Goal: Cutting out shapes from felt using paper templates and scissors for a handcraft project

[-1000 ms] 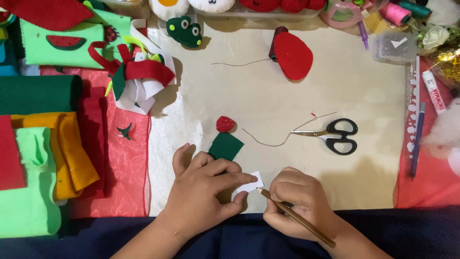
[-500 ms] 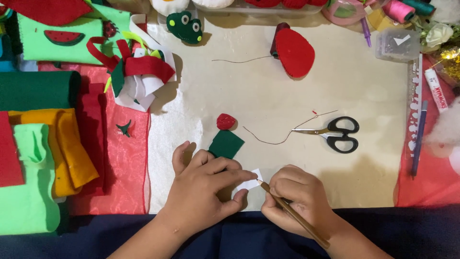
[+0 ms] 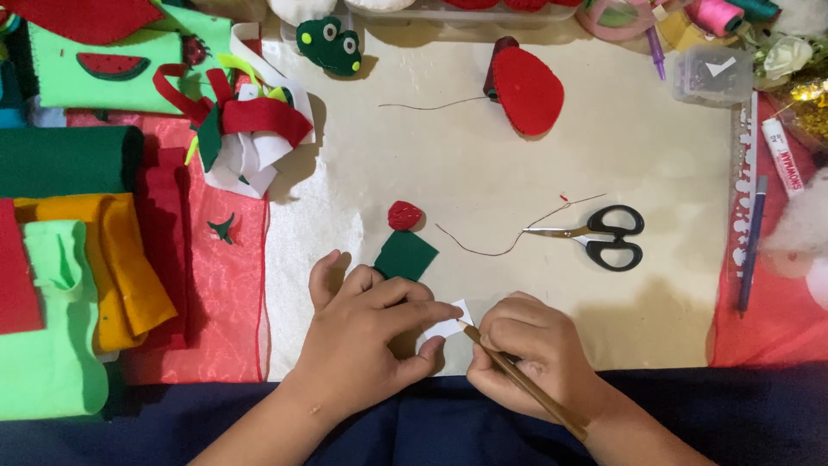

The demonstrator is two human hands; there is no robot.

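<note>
My left hand [image 3: 366, 336] presses down on a small white paper piece [image 3: 448, 324] at the near edge of the cream work surface [image 3: 483, 173]. My right hand [image 3: 526, 345] grips a brown pencil [image 3: 526, 384], its tip touching the paper's right edge. Just beyond my left fingers lies a dark green felt square [image 3: 405, 255]. A small red felt strawberry [image 3: 404, 215] sits right behind that square.
Black-handled scissors [image 3: 604, 235] and a loose thread [image 3: 500, 237] lie to the right. A red felt shape [image 3: 528, 91] and a green frog toy [image 3: 332, 47] sit further back. Felt rolls and scraps [image 3: 78, 224] pile up at left; pens and a clear box [image 3: 711, 73] at right.
Both hands stay on the white paper. The pencil tip has shifted slightly along the paper's edge, and the view has drifted a little.
</note>
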